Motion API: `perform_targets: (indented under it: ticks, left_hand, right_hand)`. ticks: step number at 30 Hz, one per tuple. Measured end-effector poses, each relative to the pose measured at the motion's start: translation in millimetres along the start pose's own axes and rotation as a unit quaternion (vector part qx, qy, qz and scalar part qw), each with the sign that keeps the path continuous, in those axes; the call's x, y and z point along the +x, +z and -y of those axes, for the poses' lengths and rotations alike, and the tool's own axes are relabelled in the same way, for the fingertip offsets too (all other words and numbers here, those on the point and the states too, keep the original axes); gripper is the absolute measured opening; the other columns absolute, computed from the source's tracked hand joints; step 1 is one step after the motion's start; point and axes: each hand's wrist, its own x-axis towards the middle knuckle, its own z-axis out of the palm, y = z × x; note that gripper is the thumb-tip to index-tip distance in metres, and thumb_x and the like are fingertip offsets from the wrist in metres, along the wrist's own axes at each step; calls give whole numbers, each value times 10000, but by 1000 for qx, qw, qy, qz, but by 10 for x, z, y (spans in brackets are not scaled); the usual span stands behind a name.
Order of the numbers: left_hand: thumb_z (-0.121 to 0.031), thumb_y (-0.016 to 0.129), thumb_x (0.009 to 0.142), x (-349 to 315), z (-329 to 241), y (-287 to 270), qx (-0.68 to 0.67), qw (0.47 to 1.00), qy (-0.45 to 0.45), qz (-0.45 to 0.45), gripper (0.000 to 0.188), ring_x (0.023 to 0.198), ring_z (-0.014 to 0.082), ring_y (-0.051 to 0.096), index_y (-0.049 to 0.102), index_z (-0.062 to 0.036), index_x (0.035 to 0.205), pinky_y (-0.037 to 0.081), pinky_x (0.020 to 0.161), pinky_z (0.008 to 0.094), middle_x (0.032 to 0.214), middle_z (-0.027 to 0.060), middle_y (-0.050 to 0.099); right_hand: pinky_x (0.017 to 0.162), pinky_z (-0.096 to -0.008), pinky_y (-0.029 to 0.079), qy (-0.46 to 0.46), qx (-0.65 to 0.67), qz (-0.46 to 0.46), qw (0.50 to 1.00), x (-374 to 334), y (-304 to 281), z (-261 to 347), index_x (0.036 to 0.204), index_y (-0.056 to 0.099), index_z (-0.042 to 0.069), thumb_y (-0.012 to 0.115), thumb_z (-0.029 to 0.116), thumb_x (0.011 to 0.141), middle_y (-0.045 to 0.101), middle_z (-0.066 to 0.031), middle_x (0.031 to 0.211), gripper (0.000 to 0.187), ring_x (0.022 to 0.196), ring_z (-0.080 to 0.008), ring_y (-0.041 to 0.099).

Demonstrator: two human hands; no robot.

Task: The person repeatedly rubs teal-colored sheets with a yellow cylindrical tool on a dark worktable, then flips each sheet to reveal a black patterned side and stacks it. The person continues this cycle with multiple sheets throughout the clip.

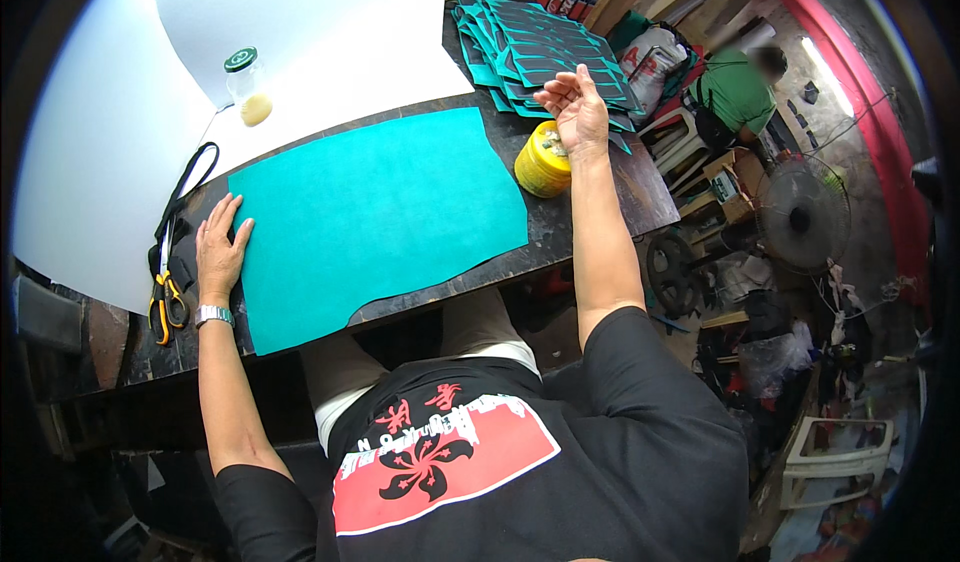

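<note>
A large teal-green sheet (pixel 375 222), perhaps leather, lies flat on the dark table in front of me. My left hand (pixel 218 245) rests at its left edge, fingers stretched out, a metal watch on the wrist. Raised over the table's right side, my right hand (pixel 578 117) has its palm showing and its fingers loosely bent and apart, with nothing visible in them. Just below it stands a yellow round tub (pixel 542 165) with something pale at its top. Scissors with orange and black handles (pixel 167 302) lie to the left of my left hand.
Stacked dark pieces with teal edges (pixel 545 52) cover the far right of the table (pixel 640 187). A green-lidded jar (pixel 243 82) stands at the back on white sheeting (pixel 330 22). A black strap (pixel 190 177) lies near the scissors. Rightward are a fan (pixel 800 217) and a seated person in green (pixel 735 92).
</note>
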Motion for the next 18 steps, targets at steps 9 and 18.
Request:
perform_targets:
  ticks: [9, 18]
  left_hand:
    - [-445, 598, 979, 17, 50, 36, -4, 1000, 8, -5, 509, 1407, 238, 464, 575, -203, 1427, 282, 1213, 467, 1525, 42, 507]
    - [-442, 594, 986, 12, 58, 45, -3, 1000, 13, -11, 501, 1400, 240, 473, 580, -197, 1422, 286, 1209, 472, 1517, 43, 517]
  right_hand:
    - [708, -312, 579, -77, -74, 50, 993, -9, -48, -148, 818, 713, 26, 719, 120, 939, 722, -109, 805, 153, 773, -200, 710]
    - [757, -256, 513, -60, -98, 67, 991, -51, -38, -104, 770, 684, 47, 717, 56, 907, 722, -90, 826, 141, 841, -172, 700]
